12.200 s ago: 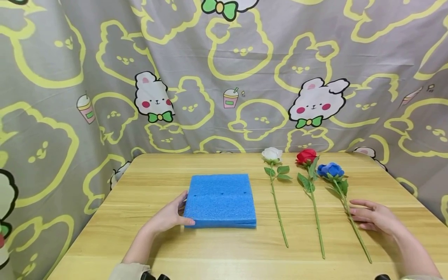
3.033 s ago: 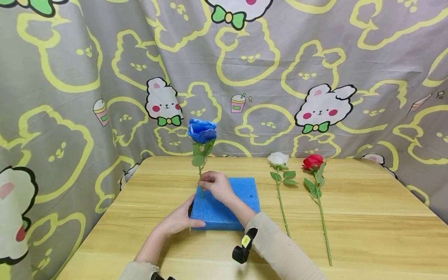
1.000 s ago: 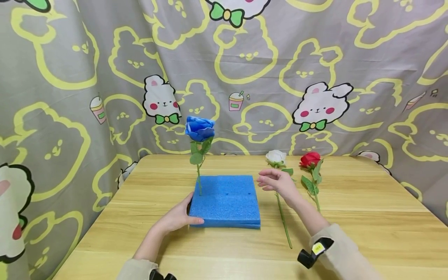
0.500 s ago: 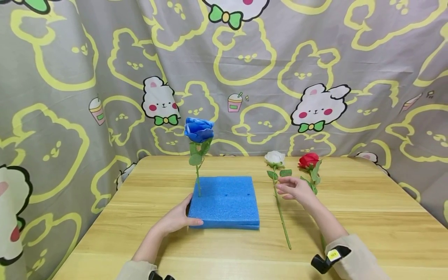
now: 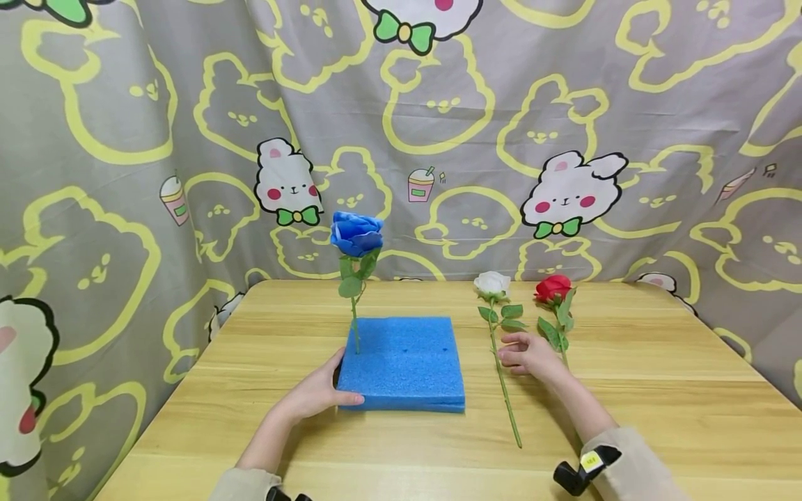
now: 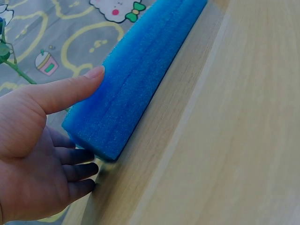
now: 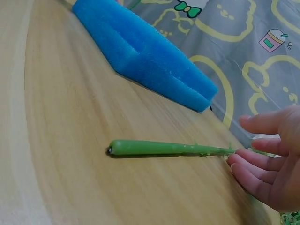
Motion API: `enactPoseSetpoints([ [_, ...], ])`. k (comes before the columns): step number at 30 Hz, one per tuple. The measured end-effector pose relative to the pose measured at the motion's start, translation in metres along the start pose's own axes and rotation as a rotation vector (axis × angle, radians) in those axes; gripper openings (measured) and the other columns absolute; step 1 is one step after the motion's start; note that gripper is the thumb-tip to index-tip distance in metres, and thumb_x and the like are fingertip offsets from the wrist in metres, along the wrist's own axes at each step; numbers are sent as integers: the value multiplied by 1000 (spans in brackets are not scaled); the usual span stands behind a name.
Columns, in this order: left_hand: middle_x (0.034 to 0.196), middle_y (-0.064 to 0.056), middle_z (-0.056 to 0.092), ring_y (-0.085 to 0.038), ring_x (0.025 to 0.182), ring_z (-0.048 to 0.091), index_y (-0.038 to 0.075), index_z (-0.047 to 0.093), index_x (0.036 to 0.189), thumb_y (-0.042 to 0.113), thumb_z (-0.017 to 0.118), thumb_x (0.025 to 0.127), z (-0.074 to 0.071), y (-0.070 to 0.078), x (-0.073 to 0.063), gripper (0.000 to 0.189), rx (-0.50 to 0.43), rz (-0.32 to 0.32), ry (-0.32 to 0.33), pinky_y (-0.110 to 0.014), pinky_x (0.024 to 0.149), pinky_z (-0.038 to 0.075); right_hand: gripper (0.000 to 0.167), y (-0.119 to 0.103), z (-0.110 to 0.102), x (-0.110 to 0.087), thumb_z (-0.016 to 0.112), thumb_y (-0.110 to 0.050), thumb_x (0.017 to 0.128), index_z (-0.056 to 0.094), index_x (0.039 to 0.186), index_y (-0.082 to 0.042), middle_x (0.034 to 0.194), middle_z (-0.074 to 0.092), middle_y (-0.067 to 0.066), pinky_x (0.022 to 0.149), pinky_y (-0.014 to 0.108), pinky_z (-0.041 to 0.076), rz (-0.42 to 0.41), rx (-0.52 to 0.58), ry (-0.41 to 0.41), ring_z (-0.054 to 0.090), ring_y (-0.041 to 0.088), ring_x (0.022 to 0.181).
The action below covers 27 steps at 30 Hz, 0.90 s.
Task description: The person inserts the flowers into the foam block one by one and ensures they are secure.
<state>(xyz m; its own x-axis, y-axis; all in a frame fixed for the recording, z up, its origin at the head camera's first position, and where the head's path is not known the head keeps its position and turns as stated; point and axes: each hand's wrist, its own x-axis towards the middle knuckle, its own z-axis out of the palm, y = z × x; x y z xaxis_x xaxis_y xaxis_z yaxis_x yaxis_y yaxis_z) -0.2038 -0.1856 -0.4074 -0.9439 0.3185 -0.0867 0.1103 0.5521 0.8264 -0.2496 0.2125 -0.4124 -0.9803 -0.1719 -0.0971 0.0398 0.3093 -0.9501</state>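
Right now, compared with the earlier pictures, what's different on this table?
The blue rose, first lying at the far right, has moved left and now stands upright in the blue foam block. The right hand has let go of it and moved right, to beside the white rose. The left hand stays at the block's left end; the white and red roses still lie flat.

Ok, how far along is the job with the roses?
Done, it seems: the blue rose stands in the foam block, which the left hand holds by a corner. In progress: the right hand is at the white rose, which lies on the table. Apparently remaining: the red rose, lying further right.
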Motion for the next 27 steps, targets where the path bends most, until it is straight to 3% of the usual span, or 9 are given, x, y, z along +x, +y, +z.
enactPoseSetpoints([
  [15, 149, -28, 14, -41, 135, 16, -7, 7, 145, 32, 78, 74, 0, 0, 0, 109, -5, 11, -2, -55, 105, 22, 46, 1, 16, 10, 73, -8, 78, 54, 116, 10, 85, 64, 9, 54, 30, 50, -2, -242, 139, 60, 15, 65],
  [23, 149, -27, 14, -40, 136, 17, -7, 6, 145, 31, 78, 75, -1, 3, 0, 108, -14, 29, -14, -54, 106, 22, 46, -2, 25, 13, 76, -10, 73, 58, 112, 7, 77, 62, 3, 59, 30, 44, -45, -480, 216, 55, 15, 64],
  [27, 149, -27, 14, -40, 136, 16, -7, 6, 145, 31, 78, 74, -1, 3, 0, 108, -15, 22, -14, -54, 106, 21, 41, -5, 27, 12, 70, -6, 72, 60, 110, 6, 76, 62, 2, 65, 36, 44, -54, -539, 243, 56, 17, 69],
])
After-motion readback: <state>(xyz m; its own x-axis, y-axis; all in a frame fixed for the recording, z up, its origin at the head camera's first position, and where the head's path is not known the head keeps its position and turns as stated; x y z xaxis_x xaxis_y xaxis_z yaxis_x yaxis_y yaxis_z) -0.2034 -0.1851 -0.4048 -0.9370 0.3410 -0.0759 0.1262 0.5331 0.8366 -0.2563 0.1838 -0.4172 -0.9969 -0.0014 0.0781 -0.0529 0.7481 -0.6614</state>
